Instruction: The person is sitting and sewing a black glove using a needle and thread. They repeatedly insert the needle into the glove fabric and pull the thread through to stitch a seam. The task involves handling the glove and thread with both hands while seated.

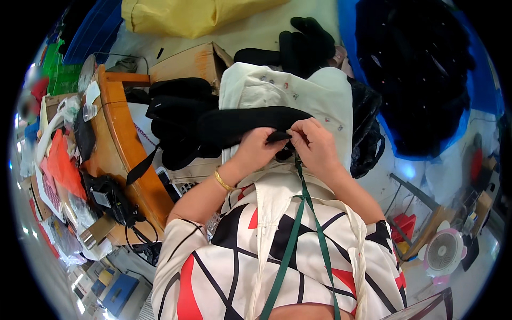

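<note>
A long black piece of soft fabric (250, 120), with a rounded outline, lies across my lap. My left hand (255, 152), with a gold bracelet at the wrist, is closed on its near edge. Thumb and fingertips of my right hand (316, 145) pinch the same edge just to the right. A small dark flap (278, 136) of the fabric pokes out between the hands; whether anything tiny is in the fingers is hidden. Under the fabric, a white cloth (250, 85) with small printed figures covers my knees. A green lanyard (302, 213) hangs toward the hands.
Stacked black fabric pieces (178, 120) are at left, beside a wooden table (120, 133) carrying a black bag (109, 197). Beyond stand a cardboard box (186, 66) and more black pieces (306, 48). A blue-lined sack (416, 80) of black pieces and a pink fan (444, 250) are at right.
</note>
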### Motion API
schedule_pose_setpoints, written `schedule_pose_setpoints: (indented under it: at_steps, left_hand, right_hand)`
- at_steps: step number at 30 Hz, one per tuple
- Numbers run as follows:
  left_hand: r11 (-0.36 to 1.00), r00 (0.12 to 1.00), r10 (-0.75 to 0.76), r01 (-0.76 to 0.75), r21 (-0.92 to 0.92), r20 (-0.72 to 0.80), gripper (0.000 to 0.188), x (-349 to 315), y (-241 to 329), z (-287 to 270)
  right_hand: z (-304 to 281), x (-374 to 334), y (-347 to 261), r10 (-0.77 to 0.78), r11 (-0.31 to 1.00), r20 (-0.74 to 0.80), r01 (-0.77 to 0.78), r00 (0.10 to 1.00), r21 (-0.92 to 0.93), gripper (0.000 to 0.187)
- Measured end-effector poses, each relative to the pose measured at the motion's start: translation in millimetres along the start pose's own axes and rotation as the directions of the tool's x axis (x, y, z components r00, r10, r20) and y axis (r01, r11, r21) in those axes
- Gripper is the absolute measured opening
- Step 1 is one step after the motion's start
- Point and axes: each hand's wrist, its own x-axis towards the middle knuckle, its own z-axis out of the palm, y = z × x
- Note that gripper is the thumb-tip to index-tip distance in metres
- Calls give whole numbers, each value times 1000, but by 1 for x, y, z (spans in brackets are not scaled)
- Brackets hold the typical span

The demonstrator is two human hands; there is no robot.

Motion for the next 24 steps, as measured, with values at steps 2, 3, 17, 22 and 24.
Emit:
schedule_pose_setpoints:
  at_steps: [2,3,17,22,24]
  left_hand:
    - [984,989,73,-92,150,131,18,13,4,-6]
    - [972,966,32,-90,219,256,19,23,13,-11]
    - [969,983,165,-178,171,86,19,32,-4,17]
    - [997,1000,19,-20,-69,-8,30,11,-40,34]
    - [993,1000,21,-20,-119,9,26,7,-45,36]
  right_hand:
    - [-6,-16,10,59,996,2,-59,998,73,7]
    - [-8,-22,14,90,990,3,-89,996,109,6]
    - [-10,-51,68,556,-50,416,-470,720,881,17]
    - [-30,-44,75,626,-6,310,-393,715,920,15]
    - [-43,-42,87,632,1,230,-298,740,955,15]
